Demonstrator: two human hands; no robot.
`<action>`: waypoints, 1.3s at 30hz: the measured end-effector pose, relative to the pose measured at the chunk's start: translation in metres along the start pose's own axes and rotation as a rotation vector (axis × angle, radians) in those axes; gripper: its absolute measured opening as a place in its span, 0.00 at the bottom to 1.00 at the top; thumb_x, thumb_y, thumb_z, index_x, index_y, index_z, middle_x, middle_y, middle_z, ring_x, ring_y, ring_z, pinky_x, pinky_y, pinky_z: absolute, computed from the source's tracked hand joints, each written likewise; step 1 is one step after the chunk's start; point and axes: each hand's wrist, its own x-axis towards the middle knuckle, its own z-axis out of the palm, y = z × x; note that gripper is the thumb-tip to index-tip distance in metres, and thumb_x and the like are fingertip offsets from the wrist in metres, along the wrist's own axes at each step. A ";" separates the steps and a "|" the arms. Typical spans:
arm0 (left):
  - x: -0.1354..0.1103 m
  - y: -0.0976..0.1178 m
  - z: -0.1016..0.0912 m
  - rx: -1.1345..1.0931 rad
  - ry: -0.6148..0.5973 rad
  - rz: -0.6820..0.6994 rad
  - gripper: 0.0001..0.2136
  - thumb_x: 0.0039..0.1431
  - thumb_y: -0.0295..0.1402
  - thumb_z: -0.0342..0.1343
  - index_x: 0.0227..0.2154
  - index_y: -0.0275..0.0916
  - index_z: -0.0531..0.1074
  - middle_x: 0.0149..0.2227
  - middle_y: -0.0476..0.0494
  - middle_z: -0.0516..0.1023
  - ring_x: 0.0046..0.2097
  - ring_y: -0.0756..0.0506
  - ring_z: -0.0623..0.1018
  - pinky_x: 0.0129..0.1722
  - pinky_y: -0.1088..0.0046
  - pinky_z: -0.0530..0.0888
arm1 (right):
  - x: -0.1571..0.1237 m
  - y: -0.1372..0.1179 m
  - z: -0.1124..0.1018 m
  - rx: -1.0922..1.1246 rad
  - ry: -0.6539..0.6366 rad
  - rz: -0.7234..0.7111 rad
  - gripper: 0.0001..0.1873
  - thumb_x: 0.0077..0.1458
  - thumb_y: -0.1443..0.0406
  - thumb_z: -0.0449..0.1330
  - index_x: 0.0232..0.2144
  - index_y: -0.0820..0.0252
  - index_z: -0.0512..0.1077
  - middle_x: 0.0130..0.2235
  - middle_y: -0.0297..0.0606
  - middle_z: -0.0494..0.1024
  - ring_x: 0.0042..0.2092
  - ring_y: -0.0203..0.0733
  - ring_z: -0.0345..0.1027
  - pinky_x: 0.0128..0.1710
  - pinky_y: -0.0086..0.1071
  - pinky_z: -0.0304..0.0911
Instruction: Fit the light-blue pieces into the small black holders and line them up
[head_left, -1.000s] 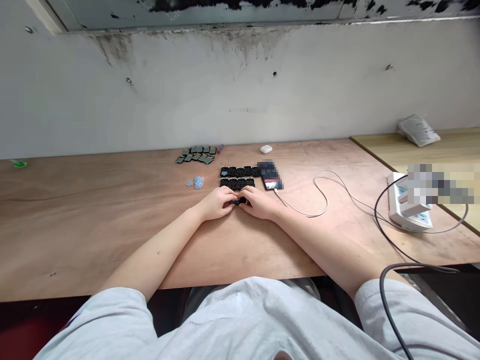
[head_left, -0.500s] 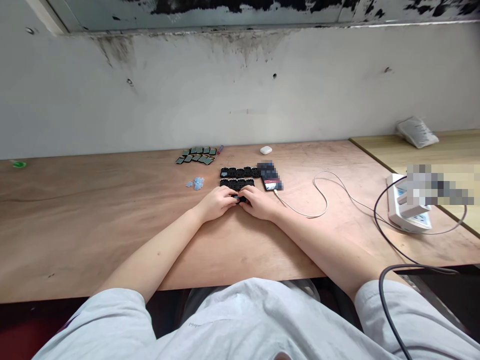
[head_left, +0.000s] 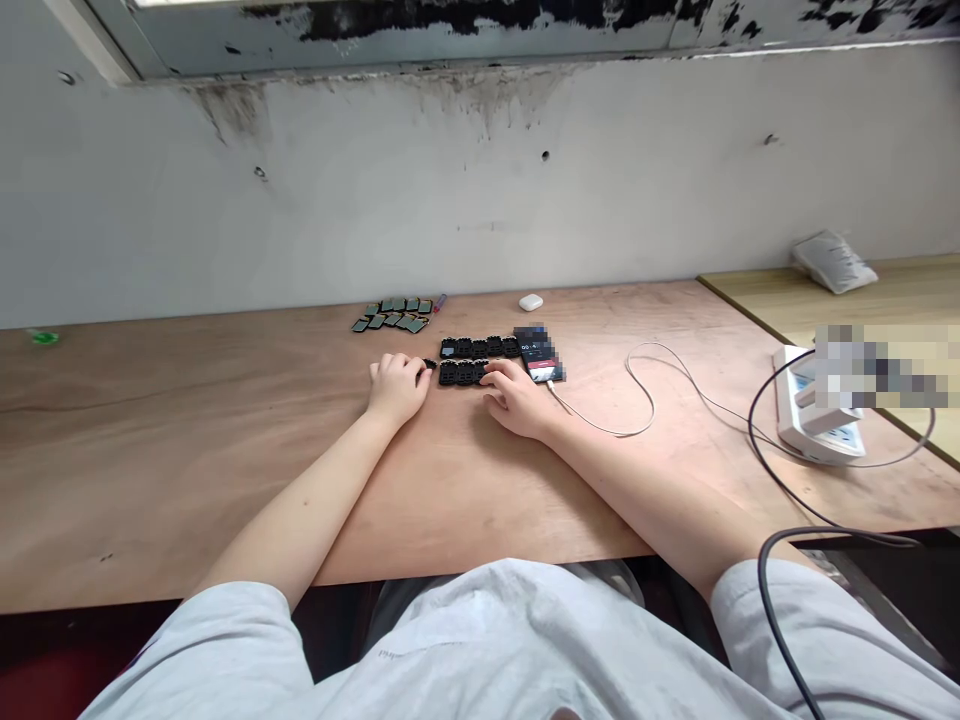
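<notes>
My left hand [head_left: 397, 388] rests over the spot left of the black parts, fingers curled down. A small black plastic part [head_left: 430, 364] sticks out from between its thumb and fingers. The pile of light-blue pieces is hidden beneath this hand. My right hand [head_left: 517, 402] lies at the right end of the near row of black plastic parts [head_left: 459, 373], fingertips on or just over it. Its fingers are loosely bent and apart, with nothing visible in them. Behind runs a second row of black parts [head_left: 480, 347]; its leftmost one shows a pale-blue piece.
Several green-grey square modules [head_left: 392, 313] lie in rows at the back, beside a small screwdriver [head_left: 441, 301]. A phone [head_left: 538, 353] with a white cable [head_left: 651, 400] sits at the right. A white earbud case [head_left: 531, 302] and a power strip [head_left: 799, 420] are farther out.
My hands have parted. The left one has gone left with a black part and now covers the blue pieces; the right one stays near the row, its fingers loosened.
</notes>
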 end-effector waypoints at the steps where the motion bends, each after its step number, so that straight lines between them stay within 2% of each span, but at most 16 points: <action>1: -0.001 0.004 0.001 0.022 -0.015 0.004 0.12 0.68 0.41 0.52 0.37 0.42 0.77 0.42 0.34 0.78 0.51 0.32 0.71 0.49 0.51 0.66 | 0.000 0.000 0.000 -0.008 0.000 -0.006 0.14 0.60 0.70 0.58 0.49 0.57 0.71 0.58 0.51 0.69 0.62 0.53 0.64 0.62 0.52 0.65; 5: -0.005 0.017 0.004 0.054 -0.054 0.042 0.10 0.66 0.40 0.52 0.36 0.41 0.75 0.41 0.34 0.77 0.51 0.31 0.72 0.49 0.51 0.67 | 0.000 -0.002 -0.002 -0.083 -0.020 0.014 0.13 0.60 0.70 0.58 0.47 0.57 0.72 0.57 0.51 0.71 0.60 0.54 0.65 0.60 0.51 0.64; 10: -0.005 0.018 0.007 -0.044 -0.067 0.061 0.12 0.69 0.41 0.49 0.38 0.41 0.75 0.41 0.36 0.77 0.50 0.33 0.74 0.52 0.51 0.67 | 0.001 -0.003 -0.004 -0.314 -0.098 0.101 0.12 0.62 0.64 0.60 0.48 0.57 0.72 0.61 0.55 0.70 0.61 0.64 0.59 0.59 0.59 0.58; 16: -0.005 0.018 0.003 -0.181 -0.134 0.175 0.15 0.70 0.43 0.48 0.42 0.41 0.77 0.43 0.38 0.78 0.50 0.35 0.75 0.55 0.50 0.65 | 0.009 0.016 0.003 -0.385 0.007 0.204 0.15 0.69 0.55 0.55 0.50 0.57 0.70 0.61 0.57 0.71 0.67 0.64 0.54 0.64 0.65 0.48; 20: -0.004 0.017 0.001 -0.226 -0.128 0.206 0.16 0.71 0.43 0.47 0.45 0.42 0.77 0.46 0.39 0.79 0.52 0.36 0.75 0.56 0.51 0.64 | 0.015 0.022 0.005 -0.380 -0.004 0.252 0.18 0.69 0.52 0.56 0.51 0.57 0.71 0.62 0.56 0.72 0.69 0.65 0.51 0.65 0.68 0.45; 22: -0.001 0.012 0.000 -0.208 -0.090 0.149 0.15 0.71 0.41 0.47 0.45 0.42 0.77 0.47 0.38 0.80 0.53 0.36 0.74 0.57 0.50 0.63 | 0.015 0.021 0.004 -0.373 -0.028 0.266 0.18 0.70 0.51 0.55 0.51 0.57 0.71 0.59 0.55 0.74 0.69 0.65 0.52 0.65 0.69 0.43; 26: 0.006 -0.011 0.003 -0.104 -0.012 -0.069 0.13 0.67 0.36 0.48 0.44 0.41 0.77 0.49 0.35 0.78 0.56 0.33 0.72 0.55 0.49 0.63 | 0.011 0.018 0.002 -0.389 -0.012 0.269 0.17 0.70 0.52 0.54 0.48 0.57 0.72 0.51 0.54 0.78 0.65 0.65 0.57 0.65 0.69 0.42; 30: 0.012 -0.035 0.008 -0.032 -0.015 -0.241 0.15 0.64 0.36 0.50 0.48 0.42 0.77 0.53 0.32 0.75 0.59 0.29 0.68 0.54 0.47 0.65 | 0.006 0.016 0.000 -0.404 0.009 0.256 0.15 0.69 0.52 0.55 0.44 0.57 0.72 0.48 0.54 0.78 0.60 0.64 0.60 0.64 0.69 0.44; 35: 0.014 -0.043 0.012 -0.030 -0.085 -0.283 0.19 0.64 0.39 0.50 0.54 0.44 0.77 0.56 0.31 0.73 0.61 0.27 0.65 0.56 0.43 0.65 | 0.004 0.006 -0.003 -0.398 0.030 0.301 0.17 0.70 0.52 0.53 0.44 0.57 0.74 0.46 0.53 0.79 0.56 0.62 0.63 0.66 0.64 0.40; 39: 0.013 -0.039 0.012 0.005 -0.122 -0.258 0.20 0.65 0.39 0.48 0.56 0.45 0.77 0.58 0.33 0.72 0.62 0.29 0.64 0.58 0.44 0.65 | 0.006 -0.005 -0.006 -0.558 -0.006 0.316 0.22 0.72 0.53 0.49 0.44 0.60 0.75 0.43 0.53 0.81 0.51 0.59 0.66 0.65 0.59 0.41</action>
